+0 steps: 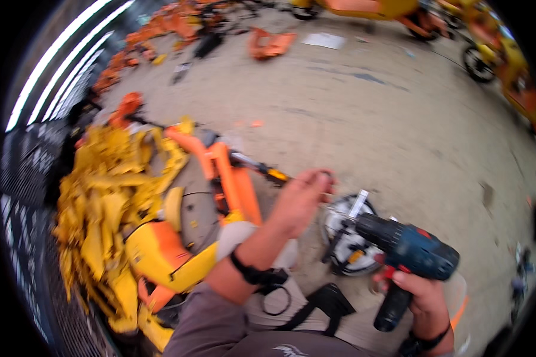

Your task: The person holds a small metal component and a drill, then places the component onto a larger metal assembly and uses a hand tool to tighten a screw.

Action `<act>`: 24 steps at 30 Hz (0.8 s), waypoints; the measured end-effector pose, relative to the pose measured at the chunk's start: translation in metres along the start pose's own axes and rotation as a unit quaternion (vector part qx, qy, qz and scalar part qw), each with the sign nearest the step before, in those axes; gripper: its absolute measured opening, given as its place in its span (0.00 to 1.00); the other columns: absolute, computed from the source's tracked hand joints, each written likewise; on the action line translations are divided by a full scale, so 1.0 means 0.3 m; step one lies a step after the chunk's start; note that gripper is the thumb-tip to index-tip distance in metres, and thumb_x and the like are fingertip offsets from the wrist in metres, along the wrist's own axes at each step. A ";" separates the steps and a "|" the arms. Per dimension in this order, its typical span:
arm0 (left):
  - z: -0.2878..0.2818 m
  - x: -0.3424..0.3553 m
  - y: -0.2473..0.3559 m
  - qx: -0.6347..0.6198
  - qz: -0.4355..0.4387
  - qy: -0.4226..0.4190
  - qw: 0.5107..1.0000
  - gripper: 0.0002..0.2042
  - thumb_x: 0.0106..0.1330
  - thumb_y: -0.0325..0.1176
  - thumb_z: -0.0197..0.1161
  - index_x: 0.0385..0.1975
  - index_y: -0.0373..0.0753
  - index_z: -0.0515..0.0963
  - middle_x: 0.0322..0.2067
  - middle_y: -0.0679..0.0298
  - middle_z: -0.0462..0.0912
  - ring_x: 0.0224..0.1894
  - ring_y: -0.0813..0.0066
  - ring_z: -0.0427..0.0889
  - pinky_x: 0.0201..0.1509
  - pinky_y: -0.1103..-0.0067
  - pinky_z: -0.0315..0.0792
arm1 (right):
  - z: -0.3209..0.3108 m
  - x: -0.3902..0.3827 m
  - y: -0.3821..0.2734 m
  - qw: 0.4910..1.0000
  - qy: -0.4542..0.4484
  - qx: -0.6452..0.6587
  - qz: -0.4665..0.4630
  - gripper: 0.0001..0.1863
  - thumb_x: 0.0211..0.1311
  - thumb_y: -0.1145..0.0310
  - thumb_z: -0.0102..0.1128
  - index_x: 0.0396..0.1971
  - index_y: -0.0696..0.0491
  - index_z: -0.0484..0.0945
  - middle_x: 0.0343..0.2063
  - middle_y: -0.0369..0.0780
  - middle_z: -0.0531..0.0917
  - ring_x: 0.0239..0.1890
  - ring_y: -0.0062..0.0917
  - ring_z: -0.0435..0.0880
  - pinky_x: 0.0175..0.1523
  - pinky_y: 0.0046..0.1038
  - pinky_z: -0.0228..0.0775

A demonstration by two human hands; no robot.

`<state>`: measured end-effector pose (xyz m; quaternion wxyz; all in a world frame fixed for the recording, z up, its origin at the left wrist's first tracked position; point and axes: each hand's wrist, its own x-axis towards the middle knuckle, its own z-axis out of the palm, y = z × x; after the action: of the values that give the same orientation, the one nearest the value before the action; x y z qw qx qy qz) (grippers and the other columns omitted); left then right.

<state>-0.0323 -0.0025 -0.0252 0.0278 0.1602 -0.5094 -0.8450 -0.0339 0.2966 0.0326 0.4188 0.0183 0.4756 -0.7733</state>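
My left hand (304, 196) is raised at the centre, its fingers curled together round something too small and blurred to make out. My right hand (417, 288) grips a dark blue cordless drill (423, 250) pointed left. Its front end overlaps, in this view, a round silver-and-black wheel-like part (345, 238) lying on the floor; contact is unclear. Left of my left hand lies a disassembled orange-and-yellow scooter body (232, 178), with a rod with a yellow-and-black section (275, 175) beside it. A black strap (327, 303) lies across my lap.
A heap of yellow plastic panels (101, 202) lines the left, beside a dark metal grille (24, 178). Orange parts (271, 43) and a white sheet (323, 40) lie on the concrete floor (369, 119) farther off. Yellow scooters (506, 71) stand at top right.
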 end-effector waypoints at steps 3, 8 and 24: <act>0.012 0.015 0.019 -0.023 -0.020 -0.057 0.998 0.12 0.73 0.36 0.55 0.52 0.39 0.72 0.44 0.65 0.79 0.43 0.78 0.77 0.46 0.79 0.72 | 0.017 0.005 0.009 1.000 0.000 0.026 0.000 0.35 0.50 0.77 0.66 0.61 0.58 0.65 0.47 0.50 0.81 0.40 0.35 0.86 0.38 0.31 0.80; -0.021 0.004 0.001 -0.025 -0.013 -0.038 0.999 0.11 0.74 0.36 0.54 0.50 0.39 0.73 0.44 0.66 0.79 0.43 0.79 0.76 0.46 0.80 0.71 | 0.038 0.022 0.036 0.997 0.064 0.015 -0.037 0.38 0.47 0.72 0.65 0.62 0.61 0.64 0.50 0.52 0.79 0.37 0.37 0.86 0.38 0.33 0.82; 0.012 -0.033 -0.001 0.078 0.021 -0.039 0.996 0.10 0.73 0.33 0.55 0.50 0.39 0.75 0.41 0.69 0.80 0.40 0.81 0.77 0.44 0.81 0.72 | 0.010 -0.019 0.074 0.989 0.022 0.115 -0.088 0.35 0.55 0.67 0.61 0.61 0.65 0.62 0.37 0.46 0.80 0.25 0.24 0.80 0.30 0.25 0.76</act>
<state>-0.0239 0.0029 -0.0214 0.0125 0.1178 -0.5778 -0.8075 -0.0144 0.2936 0.0206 0.3334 0.0418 0.3923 -0.8562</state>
